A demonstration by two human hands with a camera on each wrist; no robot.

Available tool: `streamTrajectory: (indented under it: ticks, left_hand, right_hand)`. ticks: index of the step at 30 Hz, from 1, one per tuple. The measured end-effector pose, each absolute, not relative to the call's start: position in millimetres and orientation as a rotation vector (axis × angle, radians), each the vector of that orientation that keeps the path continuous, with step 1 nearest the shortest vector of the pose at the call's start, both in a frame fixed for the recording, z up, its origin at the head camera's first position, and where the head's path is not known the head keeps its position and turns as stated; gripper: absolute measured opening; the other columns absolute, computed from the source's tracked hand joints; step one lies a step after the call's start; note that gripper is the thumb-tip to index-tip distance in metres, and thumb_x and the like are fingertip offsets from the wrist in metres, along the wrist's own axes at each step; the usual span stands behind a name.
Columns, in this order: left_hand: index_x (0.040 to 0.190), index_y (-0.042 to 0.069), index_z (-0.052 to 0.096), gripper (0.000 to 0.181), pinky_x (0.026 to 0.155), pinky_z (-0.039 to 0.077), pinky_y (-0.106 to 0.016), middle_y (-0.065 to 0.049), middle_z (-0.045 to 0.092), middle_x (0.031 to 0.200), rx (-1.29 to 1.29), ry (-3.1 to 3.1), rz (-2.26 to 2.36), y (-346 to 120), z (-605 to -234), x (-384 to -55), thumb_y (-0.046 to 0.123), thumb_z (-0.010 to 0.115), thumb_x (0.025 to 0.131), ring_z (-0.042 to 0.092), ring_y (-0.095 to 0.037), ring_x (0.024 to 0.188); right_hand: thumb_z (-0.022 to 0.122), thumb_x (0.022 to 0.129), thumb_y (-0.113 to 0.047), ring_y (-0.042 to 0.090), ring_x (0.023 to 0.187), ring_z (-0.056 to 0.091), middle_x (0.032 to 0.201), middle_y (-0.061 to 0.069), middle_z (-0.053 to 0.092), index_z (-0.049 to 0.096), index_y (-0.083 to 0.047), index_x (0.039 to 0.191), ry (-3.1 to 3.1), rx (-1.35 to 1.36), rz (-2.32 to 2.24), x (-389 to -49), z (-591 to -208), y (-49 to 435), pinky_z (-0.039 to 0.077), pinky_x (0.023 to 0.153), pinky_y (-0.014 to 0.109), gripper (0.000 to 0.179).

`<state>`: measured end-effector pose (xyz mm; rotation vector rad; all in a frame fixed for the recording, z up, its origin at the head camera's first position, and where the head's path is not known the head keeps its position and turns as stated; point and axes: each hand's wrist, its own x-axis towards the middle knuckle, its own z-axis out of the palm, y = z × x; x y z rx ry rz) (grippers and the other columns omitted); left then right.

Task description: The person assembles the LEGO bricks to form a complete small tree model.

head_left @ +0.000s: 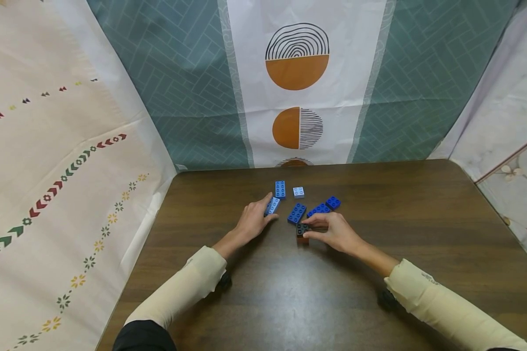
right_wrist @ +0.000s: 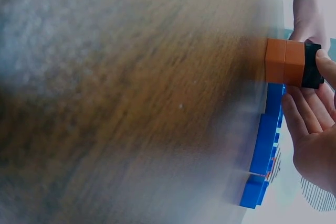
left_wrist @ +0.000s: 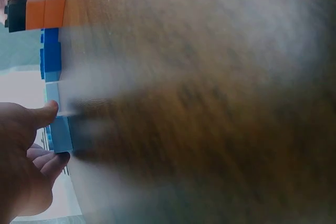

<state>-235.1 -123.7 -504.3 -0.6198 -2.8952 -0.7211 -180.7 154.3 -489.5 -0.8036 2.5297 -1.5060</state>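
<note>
Within the pinch of the right hand (head_left: 335, 234) is the black top of a block stack (right_wrist: 286, 62), upright on the table (head_left: 290, 297), taller than wide, studs up, orange below. Left of that grip, the left hand (head_left: 251, 220) pinches a light blue brick (head_left: 273, 205), flat, its length slanting away and rightward.
</note>
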Motion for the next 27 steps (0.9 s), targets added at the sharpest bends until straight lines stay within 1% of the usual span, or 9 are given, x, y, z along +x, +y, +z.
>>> streamTrajectory:
  ticks: [6, 12, 15, 17, 20, 23, 27]
  left_hand:
    - [0.156, -0.001, 0.05, 0.068, 0.095, 0.058, -0.051, -0.02, 0.059, 0.149, -0.616, -2.902, -0.72, -125, -505, -235, 0.022, 0.08, 0.099, 0.069, -0.036, 0.121]
    - [0.153, 0.002, 0.056, 0.059, 0.096, 0.058, -0.05, -0.018, 0.063, 0.145, -0.599, -2.903, -0.702, -129, -501, -236, 0.016, 0.078, 0.1, 0.069, -0.033, 0.119]
    - [0.151, 0.004, 0.058, 0.055, 0.094, 0.059, -0.05, -0.017, 0.065, 0.143, -0.595, -2.892, -0.715, -132, -498, -235, 0.013, 0.077, 0.1, 0.07, -0.031, 0.118]
    - [0.15, 0.005, 0.06, 0.054, 0.092, 0.059, -0.05, -0.017, 0.067, 0.141, -0.601, -2.876, -0.727, -133, -496, -234, 0.013, 0.077, 0.1, 0.071, -0.03, 0.114]
    - [0.147, 0.006, 0.063, 0.052, 0.086, 0.06, -0.048, -0.017, 0.07, 0.136, -0.612, -2.838, -0.736, -134, -494, -232, 0.013, 0.079, 0.098, 0.071, -0.026, 0.101]
    - [0.145, 0.009, 0.066, 0.051, 0.082, 0.06, -0.044, -0.014, 0.072, 0.132, -0.614, -2.805, -0.762, -134, -492, -230, 0.016, 0.081, 0.097, 0.068, -0.021, 0.091]
    - [0.144, 0.012, 0.067, 0.05, 0.081, 0.058, -0.039, -0.012, 0.073, 0.132, -0.636, -2.761, -0.839, -133, -488, -223, 0.02, 0.082, 0.096, 0.064, -0.019, 0.085]
  right_hand:
    - [0.087, 0.09, -0.01, 0.025, 0.105, 0.077, 0.113, 0.01, 0.078, 0.078, -0.003, 0.118, 2.535, -0.821, -1.505, -180, -490, 155, 0.061, 0.09, 0.037, 0.031]
    - [0.087, 0.089, -0.01, 0.025, 0.105, 0.077, 0.114, 0.011, 0.077, 0.078, -0.004, 0.118, 2.525, -0.817, -1.511, -181, -490, 154, 0.062, 0.09, 0.035, 0.031]
    - [0.087, 0.089, -0.01, 0.025, 0.105, 0.077, 0.114, 0.011, 0.077, 0.078, -0.004, 0.118, 2.522, -0.817, -1.511, -181, -489, 154, 0.061, 0.09, 0.035, 0.031]
    - [0.087, 0.089, -0.009, 0.025, 0.105, 0.077, 0.114, 0.01, 0.077, 0.078, -0.004, 0.118, 2.523, -0.816, -1.511, -181, -489, 154, 0.062, 0.09, 0.035, 0.031]
    - [0.087, 0.089, -0.009, 0.025, 0.105, 0.077, 0.113, 0.01, 0.077, 0.078, -0.003, 0.118, 2.521, -0.807, -1.512, -181, -489, 154, 0.062, 0.09, 0.036, 0.031]
    - [0.087, 0.09, -0.01, 0.026, 0.105, 0.076, 0.114, 0.011, 0.077, 0.078, -0.003, 0.118, 2.515, -0.793, -1.507, -180, -488, 154, 0.061, 0.09, 0.037, 0.031]
    - [0.086, 0.091, -0.011, 0.026, 0.107, 0.076, 0.115, 0.011, 0.077, 0.078, -0.003, 0.119, 2.511, -0.786, -1.505, -180, -488, 155, 0.061, 0.092, 0.038, 0.031]
